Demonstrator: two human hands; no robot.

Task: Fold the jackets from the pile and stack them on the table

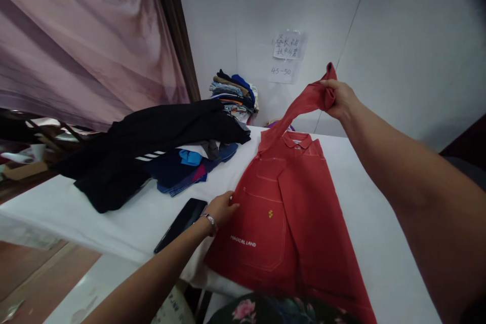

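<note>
A red collared jacket [261, 217] lies front up on the white table, its collar toward the wall. White lettering and a small yellow mark show on its front. One sleeve is laid down along the body. My right hand [339, 97] grips the other sleeve near its cuff and holds it raised above the table, stretched up from the shoulder. At the jacket's left edge, my left hand [222, 209] pinches the fabric between thumb and fingers. A bracelet circles that wrist.
A black phone [181, 223] lies left of the jacket, close to my left wrist. Black clothing [152, 136] and blue garments are heaped on the table's left side. A folded clothes stack [233, 93] stands by the wall, below paper signs [287, 50]. A pink curtain [87, 30] hangs at left.
</note>
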